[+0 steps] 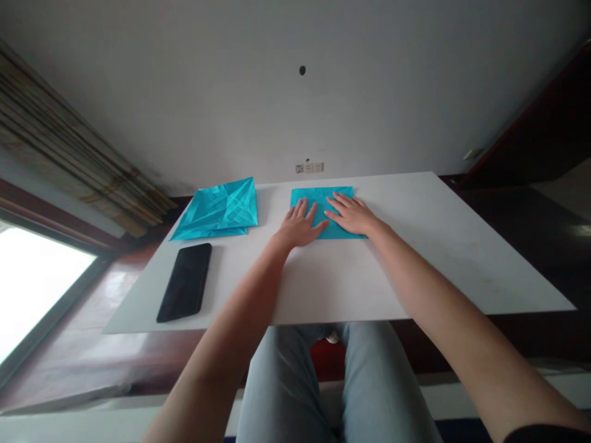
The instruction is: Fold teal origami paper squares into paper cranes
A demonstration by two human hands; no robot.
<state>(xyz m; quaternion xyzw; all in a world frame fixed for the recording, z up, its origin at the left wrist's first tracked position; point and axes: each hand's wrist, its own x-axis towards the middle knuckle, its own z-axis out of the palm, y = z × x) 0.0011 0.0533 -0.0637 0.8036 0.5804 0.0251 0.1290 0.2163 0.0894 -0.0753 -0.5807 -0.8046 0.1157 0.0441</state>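
A flat, roughly rectangular sheet of blue paper (342,231) lies on the white tabletop in front of me. My left hand (301,225) rests on its left side, fingers spread and pointing away from me. On its right side lies my right hand (353,213), palm down with the fingers apart. Both hands touch the paper from above and neither grips it. Parts of the sheet are covered by the hands. To the left sits a larger piece of creased, folded blue paper (221,208), apart from my hands.
A black phone (185,282) lies on the left of the white table (457,246), below the creased paper. Behind the table rises a wall with sockets (309,168). A curtain (83,147) and a window (37,283) are at left.
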